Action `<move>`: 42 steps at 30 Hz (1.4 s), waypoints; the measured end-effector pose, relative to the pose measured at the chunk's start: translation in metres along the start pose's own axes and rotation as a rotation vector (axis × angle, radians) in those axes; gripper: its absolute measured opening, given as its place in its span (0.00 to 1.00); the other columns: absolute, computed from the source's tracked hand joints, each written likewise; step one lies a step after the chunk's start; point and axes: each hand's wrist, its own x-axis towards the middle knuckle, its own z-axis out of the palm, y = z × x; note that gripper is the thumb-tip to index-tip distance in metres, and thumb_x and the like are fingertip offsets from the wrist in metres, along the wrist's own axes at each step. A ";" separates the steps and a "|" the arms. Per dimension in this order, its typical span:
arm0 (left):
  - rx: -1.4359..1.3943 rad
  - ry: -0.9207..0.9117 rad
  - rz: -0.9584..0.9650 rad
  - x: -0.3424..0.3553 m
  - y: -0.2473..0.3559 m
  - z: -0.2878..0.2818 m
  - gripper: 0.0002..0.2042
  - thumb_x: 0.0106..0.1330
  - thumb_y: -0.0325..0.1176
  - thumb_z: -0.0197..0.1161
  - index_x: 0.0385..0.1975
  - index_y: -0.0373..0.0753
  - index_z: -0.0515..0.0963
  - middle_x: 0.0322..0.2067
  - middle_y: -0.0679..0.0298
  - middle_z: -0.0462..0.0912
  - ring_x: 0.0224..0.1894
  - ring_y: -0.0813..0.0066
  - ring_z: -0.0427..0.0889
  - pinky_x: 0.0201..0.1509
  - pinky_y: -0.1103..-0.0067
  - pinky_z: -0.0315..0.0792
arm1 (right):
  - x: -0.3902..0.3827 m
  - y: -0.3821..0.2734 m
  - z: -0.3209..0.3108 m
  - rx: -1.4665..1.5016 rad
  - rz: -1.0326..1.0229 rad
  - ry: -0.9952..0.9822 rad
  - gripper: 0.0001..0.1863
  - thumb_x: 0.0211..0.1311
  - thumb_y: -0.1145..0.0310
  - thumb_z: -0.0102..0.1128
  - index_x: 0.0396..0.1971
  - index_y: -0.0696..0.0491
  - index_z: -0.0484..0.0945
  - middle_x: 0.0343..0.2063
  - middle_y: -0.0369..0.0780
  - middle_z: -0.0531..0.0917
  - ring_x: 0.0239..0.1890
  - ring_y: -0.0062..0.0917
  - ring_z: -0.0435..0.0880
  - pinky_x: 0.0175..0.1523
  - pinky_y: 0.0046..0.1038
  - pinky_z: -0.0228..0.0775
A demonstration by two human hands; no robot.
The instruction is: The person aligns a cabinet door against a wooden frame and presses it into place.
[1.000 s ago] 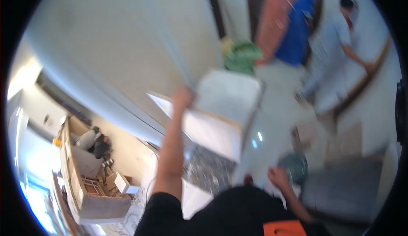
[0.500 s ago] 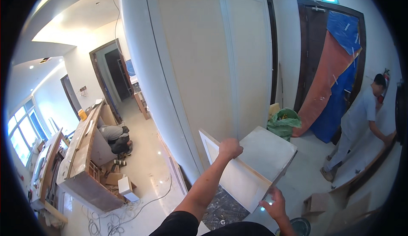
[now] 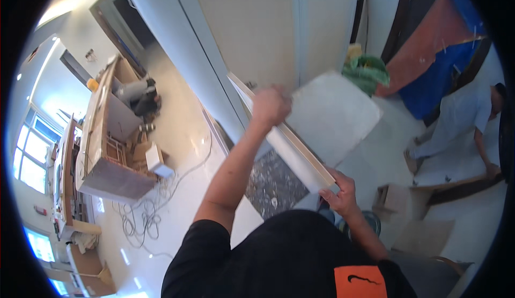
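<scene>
A white panel with a bare wood-coloured edge stands tilted in front of me, running from the tall cabinet down toward my body. My left hand, a little blurred, is closed over its upper edge near the far end. At the near right end, my right hand grips the panel's corner, thumb on the near side and fingers behind. Just beyond the panel lies a white, flat-topped box or board. Below the panel's near side shows a dark, paint-spattered surface.
A tall cream cabinet rises ahead. Beside it sits a green sack. At right, a person bends over a long board. Leftward are a wooden counter, a crouching person and tangled cable on the floor.
My view has tipped down toward my body. My right hand has gone from open beside the panel's corner to gripping it. The panel now shows more edge-on, with my left hand still on its upper edge.
</scene>
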 end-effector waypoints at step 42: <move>-0.319 0.352 -0.692 -0.093 -0.067 -0.010 0.45 0.59 0.28 0.62 0.77 0.23 0.48 0.66 0.38 0.72 0.66 0.57 0.76 0.70 0.74 0.67 | 0.078 0.148 -0.115 0.208 0.263 -0.915 0.24 0.65 0.63 0.72 0.58 0.59 0.82 0.53 0.49 0.87 0.55 0.34 0.88 0.53 0.35 0.82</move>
